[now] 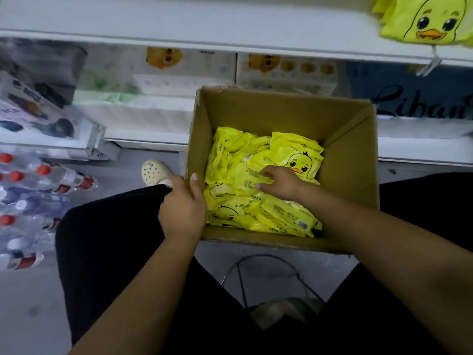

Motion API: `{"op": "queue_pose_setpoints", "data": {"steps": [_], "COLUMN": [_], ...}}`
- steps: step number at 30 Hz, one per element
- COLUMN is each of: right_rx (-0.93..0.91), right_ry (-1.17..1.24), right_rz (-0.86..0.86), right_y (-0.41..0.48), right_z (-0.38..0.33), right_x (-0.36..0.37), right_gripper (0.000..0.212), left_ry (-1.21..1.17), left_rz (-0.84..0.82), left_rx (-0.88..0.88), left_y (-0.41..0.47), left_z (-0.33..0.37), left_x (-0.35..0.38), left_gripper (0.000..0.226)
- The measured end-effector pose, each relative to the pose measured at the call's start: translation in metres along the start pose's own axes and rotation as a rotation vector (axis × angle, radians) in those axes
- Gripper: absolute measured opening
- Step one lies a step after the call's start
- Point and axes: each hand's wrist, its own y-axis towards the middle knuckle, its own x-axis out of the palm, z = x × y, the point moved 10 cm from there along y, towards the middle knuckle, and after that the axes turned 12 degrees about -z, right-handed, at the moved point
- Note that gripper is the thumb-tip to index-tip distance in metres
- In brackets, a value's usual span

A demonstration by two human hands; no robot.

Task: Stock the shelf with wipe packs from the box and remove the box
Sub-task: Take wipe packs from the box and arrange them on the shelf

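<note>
Your left hand [183, 208] grips the box [281, 111] wall, thumb inside. Your right hand [277, 184] sits curled on the packs [243, 149] beside it, and it looks like it's pinching one.

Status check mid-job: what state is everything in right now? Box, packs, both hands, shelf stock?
cardboard box, open on top, partly full.
wipe packs, loose jumbled pile inside the box.
left hand, grips the box's left wall, thumb inside.
right hand, inside the box, fingers curled on a pack.
shelved duck packs, up on the top shelf at right.
water bottles, red caps on, bundled at left.
</note>
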Motion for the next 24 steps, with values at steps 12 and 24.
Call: {"op": "queue_pose_setpoints", "data": {"steps": [12,24], "right_rx": [0.122,-0.043], "right_ry": [-0.234,0.850], "right_rz": [-0.089,0.428], "right_y": [0.065,-0.014], "right_z": [-0.021,0.017], "right_x": [0.015,-0.046], "right_gripper": [0.108,0.077], "left_ry": [0.055,-0.028], "left_rz": [0.025,0.259], "left_rx": [-0.004,0.387], "left_y": [0.004,-0.015], "left_z": [0.002,0.039], "left_x": [-0.002,-0.021], "left_gripper": [0.041,0.049]}}
